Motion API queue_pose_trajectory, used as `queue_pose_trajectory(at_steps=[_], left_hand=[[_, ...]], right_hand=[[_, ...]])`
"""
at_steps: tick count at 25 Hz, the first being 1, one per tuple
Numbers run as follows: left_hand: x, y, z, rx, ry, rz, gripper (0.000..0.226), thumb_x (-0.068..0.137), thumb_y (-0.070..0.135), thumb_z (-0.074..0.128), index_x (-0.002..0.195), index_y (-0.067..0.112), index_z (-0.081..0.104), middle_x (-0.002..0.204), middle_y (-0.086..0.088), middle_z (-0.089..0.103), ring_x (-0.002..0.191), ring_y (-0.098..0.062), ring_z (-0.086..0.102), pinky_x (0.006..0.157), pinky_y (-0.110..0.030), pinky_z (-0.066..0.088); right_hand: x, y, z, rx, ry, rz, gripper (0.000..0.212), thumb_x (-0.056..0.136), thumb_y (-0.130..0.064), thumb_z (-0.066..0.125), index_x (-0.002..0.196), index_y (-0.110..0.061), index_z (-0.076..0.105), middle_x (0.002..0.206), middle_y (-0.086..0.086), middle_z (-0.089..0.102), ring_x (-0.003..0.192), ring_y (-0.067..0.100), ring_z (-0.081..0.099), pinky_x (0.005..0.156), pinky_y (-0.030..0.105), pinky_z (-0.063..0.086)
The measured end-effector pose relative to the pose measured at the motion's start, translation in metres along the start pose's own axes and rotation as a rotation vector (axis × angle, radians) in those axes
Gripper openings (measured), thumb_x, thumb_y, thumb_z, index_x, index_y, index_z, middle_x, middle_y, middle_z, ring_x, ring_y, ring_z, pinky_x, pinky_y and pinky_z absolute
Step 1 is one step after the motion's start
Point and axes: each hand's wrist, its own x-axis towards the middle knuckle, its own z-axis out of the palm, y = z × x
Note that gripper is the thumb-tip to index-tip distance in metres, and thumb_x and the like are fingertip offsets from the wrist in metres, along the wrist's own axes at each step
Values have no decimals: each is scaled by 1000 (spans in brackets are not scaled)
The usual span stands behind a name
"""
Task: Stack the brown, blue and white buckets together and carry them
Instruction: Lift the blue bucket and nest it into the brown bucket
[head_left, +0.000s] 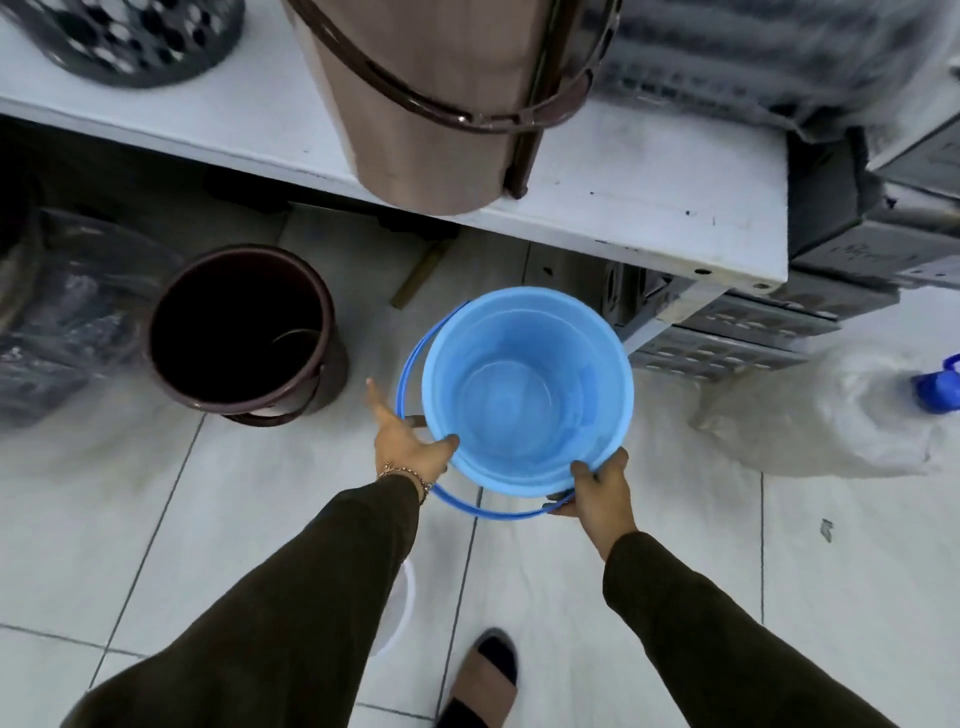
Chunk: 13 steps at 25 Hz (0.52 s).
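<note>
We are holding the blue bucket (527, 392) over the floor, right of the brown bucket (244, 332).

Our left hand (410, 441) is only half-closed on its rim, our right hand (597, 486) pinching rim and handle; it may be tipping leftward.

1. White bucket (402, 608) mostly hidden behind left sleeve (311, 597); only a curved sliver showing.
2. Tan bucket (426, 104) on shelf (649, 208) cut off at top edge.
3. Grey perforated basket (130, 36) cropped at top edge.
4. Blue cap (937, 387) cut by right edge.
5. Fingers of right hand (597, 486) hidden under blue bucket (524, 389).
</note>
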Motion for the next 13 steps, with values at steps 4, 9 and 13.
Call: queue_pose_trajectory(at_steps=[4, 9, 13], left_hand=[[-49, 15, -72, -298, 149, -103, 79, 71, -4, 76, 135, 22, 38, 120, -8, 57, 71, -12, 67, 49, -33, 60], [-95, 17, -176, -391, 353, 33, 60, 74, 1, 77, 117, 32, 47, 101, -7, 64, 88, -30, 71, 71, -50, 63], [-75, 26, -258, -525, 442, 70, 66, 75, -4, 75, 120, 36, 47, 96, -7, 62, 84, -33, 71, 63, -55, 61]], right_hand=[[-69, -55, 36, -121, -92, -141, 37, 98, -13, 46, 122, -36, 30, 104, -6, 55, 82, 22, 70, 57, 33, 62], [-135, -104, 106, -185, -201, -317, 37, 98, -19, 50, 125, -38, 33, 99, -12, 63, 83, 17, 71, 69, 40, 64], [-147, -143, 196, -222, -303, -373, 37, 98, -22, 51, 125, -40, 34, 99, -13, 65, 87, 19, 71, 74, 44, 63]])
